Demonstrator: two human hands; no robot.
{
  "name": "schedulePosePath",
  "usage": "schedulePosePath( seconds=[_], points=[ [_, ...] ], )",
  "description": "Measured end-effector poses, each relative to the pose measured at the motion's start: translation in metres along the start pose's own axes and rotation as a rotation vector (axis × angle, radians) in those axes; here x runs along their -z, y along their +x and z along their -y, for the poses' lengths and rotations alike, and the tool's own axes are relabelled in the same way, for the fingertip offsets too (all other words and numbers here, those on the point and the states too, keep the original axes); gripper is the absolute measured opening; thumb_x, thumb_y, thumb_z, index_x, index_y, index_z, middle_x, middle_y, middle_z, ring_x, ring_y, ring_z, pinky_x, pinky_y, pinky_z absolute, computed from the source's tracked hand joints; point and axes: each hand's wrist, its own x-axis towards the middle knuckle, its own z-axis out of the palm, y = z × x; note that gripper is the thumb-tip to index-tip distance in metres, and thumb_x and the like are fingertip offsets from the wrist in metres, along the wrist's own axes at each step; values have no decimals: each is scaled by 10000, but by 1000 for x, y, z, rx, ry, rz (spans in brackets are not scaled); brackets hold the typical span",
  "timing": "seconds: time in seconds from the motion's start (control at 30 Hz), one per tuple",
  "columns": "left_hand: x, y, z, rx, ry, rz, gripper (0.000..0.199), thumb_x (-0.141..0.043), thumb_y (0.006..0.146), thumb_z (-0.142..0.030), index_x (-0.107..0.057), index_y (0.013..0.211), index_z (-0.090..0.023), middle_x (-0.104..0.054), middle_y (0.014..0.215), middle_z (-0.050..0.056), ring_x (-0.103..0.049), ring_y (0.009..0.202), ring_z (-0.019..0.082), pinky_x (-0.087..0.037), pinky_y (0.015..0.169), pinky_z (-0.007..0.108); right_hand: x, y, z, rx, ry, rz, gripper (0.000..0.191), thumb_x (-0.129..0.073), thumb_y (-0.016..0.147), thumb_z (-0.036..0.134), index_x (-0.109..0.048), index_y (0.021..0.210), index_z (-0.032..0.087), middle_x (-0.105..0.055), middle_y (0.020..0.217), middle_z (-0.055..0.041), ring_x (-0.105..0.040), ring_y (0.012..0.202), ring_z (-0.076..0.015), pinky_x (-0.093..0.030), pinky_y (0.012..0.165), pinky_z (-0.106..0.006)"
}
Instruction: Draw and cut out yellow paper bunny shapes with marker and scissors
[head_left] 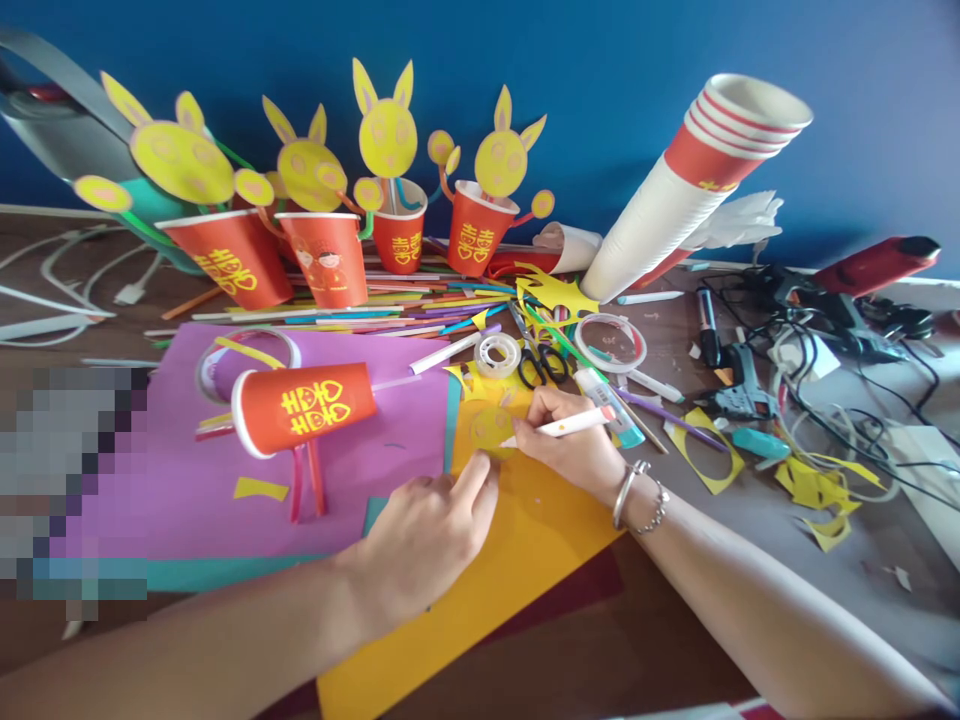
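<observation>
The right hand (566, 440) grasps a white marker (576, 422), its tip at the lower right edge of a yellow disc (489, 428) that bears faint drawn rings. The disc lies on the orange sheet (540, 530), near its far end. The left hand (435, 525) is half curled, fingertips at the disc's lower edge; whether it grips anything, I cannot tell. Scissors (553, 366) and a tape roll (499, 355) lie just beyond the disc; a red cup (307, 405) lies sideways on the purple sheet (405, 470).

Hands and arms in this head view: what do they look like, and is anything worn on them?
The left hand is ungloved and unadorned; the right hand, also ungloved, has a silvery bangle and a beaded silvery bracelet at its wrist. No sleeves show.
</observation>
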Motion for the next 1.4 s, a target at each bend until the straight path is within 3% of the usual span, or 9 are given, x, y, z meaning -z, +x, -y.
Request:
schedulePosePath(
  seconds=[0.4,0.8,1.4],
  points=[
    [0,0,-1,7,-5,1,460,-437,686,6,-617,1088,-126,-611,1072,108,-579,494,109,-480,402,252,1,2,1,25,-48,-31,280,-542,675,233,-315,514,204,-370,455,60,-310,440,-65,-235,414,-212],
    [-1,-1,0,8,-6,-28,499,-402,677,22,-607,1112,-112,-603,1065,99,-565,476,105,-480,384,256,1,2,-1,-53,40,-21,278,-560,706,260,-347,535,206,-379,482,64,-324,444,-67,-232,410,-212],
    [1,1,0,-4,-1,-14,447,-426,681,10,-627,1061,-115,-624,1033,111,-561,466,104,-475,391,250,1,2,2,0,-14,-15,304,-562,693,253,-324,511,203,-383,456,57,-314,436,-64,-232,399,-209]
  ],
)
